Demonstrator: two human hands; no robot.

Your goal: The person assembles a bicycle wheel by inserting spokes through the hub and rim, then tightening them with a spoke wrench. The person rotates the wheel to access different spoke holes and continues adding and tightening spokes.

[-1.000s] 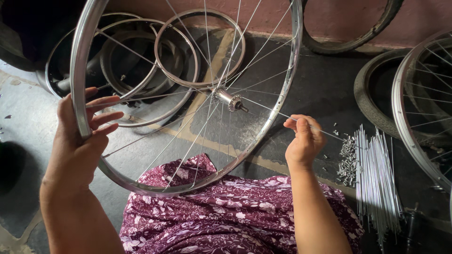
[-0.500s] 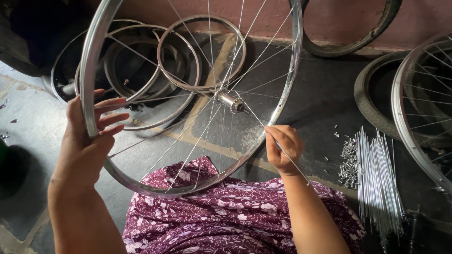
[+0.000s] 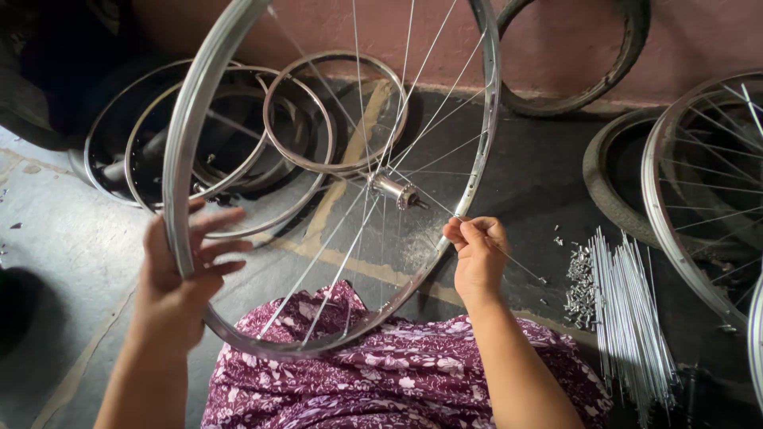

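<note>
Wheel rim [image 3: 486,119], light, stiff and slick, stands on the lap, left hand [image 3: 179,274] fingers clasped around its 8 o'clock edge (safest hold), right hand [image 3: 477,250] pinching a thin bendy spoke [image 3: 509,258] near 4 o'clock.

The top of the wheel rim [image 3: 181,159] ran off the upper edge at twelve o'clock, and the palm of the left hand [image 3: 179,278] lay hidden behind that rim, only its fingers showing in front. The spoke [image 3: 509,258] pinched in the right hand [image 3: 477,250] was too thin to follow inside the fingers. At three o'clock the spoked wheel [image 3: 699,183] was cut by the right edge, and the heap of small nipples [image 3: 580,290] beside the spoke bundle [image 3: 632,318] was too fine to tell apart.
</note>
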